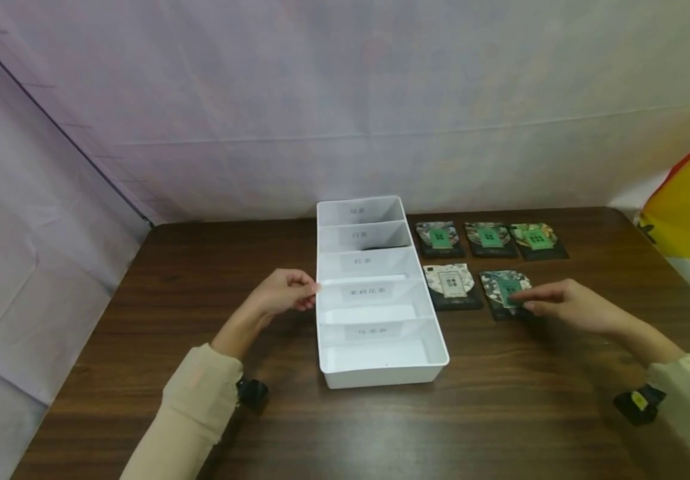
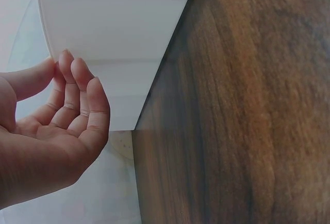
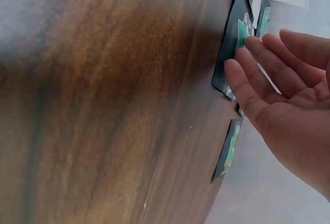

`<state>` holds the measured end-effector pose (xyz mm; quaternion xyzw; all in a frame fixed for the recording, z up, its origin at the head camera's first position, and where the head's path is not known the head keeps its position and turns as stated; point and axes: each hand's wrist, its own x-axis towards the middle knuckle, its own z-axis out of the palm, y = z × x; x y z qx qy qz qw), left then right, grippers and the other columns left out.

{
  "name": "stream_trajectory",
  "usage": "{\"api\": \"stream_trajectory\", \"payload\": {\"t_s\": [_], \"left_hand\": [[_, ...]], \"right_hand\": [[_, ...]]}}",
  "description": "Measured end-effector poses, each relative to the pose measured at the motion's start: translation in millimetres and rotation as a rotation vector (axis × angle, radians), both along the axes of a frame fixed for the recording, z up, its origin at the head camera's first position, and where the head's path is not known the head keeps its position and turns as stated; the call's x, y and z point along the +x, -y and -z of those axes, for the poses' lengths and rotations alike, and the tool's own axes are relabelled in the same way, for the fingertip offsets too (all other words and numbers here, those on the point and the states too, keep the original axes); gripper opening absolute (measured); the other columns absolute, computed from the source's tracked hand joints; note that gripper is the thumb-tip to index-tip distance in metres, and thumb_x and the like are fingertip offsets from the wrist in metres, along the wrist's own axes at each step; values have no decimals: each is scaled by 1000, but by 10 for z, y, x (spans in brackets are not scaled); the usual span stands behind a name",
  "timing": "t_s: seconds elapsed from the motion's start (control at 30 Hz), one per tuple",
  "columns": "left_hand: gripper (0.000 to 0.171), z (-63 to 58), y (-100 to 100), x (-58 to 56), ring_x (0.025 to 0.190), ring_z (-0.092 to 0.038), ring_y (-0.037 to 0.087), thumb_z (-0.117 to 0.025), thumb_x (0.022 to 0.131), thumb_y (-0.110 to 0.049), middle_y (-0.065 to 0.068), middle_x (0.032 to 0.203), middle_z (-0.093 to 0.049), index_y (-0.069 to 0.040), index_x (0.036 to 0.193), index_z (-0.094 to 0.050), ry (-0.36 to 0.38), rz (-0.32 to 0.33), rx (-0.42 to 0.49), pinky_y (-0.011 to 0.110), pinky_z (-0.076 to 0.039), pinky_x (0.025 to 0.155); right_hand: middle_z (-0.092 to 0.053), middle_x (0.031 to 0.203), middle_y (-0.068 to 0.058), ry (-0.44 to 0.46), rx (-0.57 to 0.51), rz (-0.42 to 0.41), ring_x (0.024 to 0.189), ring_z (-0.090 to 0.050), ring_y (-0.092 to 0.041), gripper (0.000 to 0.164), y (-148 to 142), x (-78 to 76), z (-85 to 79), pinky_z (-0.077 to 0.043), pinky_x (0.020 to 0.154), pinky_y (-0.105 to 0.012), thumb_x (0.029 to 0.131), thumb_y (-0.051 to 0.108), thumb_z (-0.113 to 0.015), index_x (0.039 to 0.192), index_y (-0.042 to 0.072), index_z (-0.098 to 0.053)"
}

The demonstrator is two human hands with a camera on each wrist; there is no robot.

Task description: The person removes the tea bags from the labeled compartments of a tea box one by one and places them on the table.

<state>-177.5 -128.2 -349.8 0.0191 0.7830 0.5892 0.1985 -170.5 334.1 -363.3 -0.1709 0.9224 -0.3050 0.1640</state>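
A white divided organizer box [image 1: 381, 379] stands mid-table, its several compartments each bearing a paper label. My left hand [image 1: 287, 291] pinches the box's left rim between thumb and index finger; the left wrist view has this hand [image 2: 67, 108] at the rim, other fingers loosely bent. Right of the box, my right hand [image 1: 569, 303] reaches over a dark tea packet with a green label [image 1: 503, 293]. In the right wrist view the fingertips of that hand [image 3: 281, 80] are right at the packet [image 3: 229, 49], fingers fairly straight, thumb held apart.
A cream-and-black packet [image 1: 453, 285] lies beside the box. Behind it is a row of three packets, among them a yellow-green one [image 1: 539, 240]. A pale curtain [image 1: 345, 100] hangs behind the wooden table [image 1: 471, 427]; a yellow-red cloth [image 1: 689, 200] is at right.
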Motion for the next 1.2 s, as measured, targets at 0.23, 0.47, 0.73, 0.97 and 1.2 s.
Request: {"api": "stream_trajectory", "payload": {"t_s": [0.23,0.47,0.73,0.97,1.2], "left_hand": [[12,11,4,-9,61,-56,11,-55,90,-4,3,66,-57,8,89,-56,1,1,-4,34,-51,69],[12,28,11,-24,61,-56,12,-55,90,-5,3,67,-57,8,89,-56,-4,4,-7,34,-51,68],[13,34,14,-24,61,-56,11,-56,90,-5,4,67,-57,8,89,-56,-4,5,-3,34,-51,68],[13,34,11,-25,61,-55,12,-55,90,-4,4,68,-57,8,89,-56,-5,4,-4,35,-51,70],[13,36,12,-21,61,-56,11,-55,91,-4,5,68,-58,9,90,-55,-3,1,-3,37,-51,71]], "right_hand": [[-53,122,-23,18,3,28,108,-51,-38,31,11,-86,4,-43,84,-52,95,18,-50,121,2,-57],[-56,119,-22,-14,8,26,96,-59,-26,30,34,-157,12,-48,77,-42,95,19,-51,118,2,-59],[-59,114,-20,-29,11,18,87,-61,-19,29,55,-194,-3,-48,70,-28,94,17,-52,117,1,-60],[-58,116,-20,-9,15,22,89,-60,-21,30,60,-209,-13,-49,70,-33,94,19,-52,117,2,-60],[-57,117,-21,5,22,36,90,-60,-23,30,59,-226,-4,-48,72,-36,94,18,-51,118,2,-59]]}}
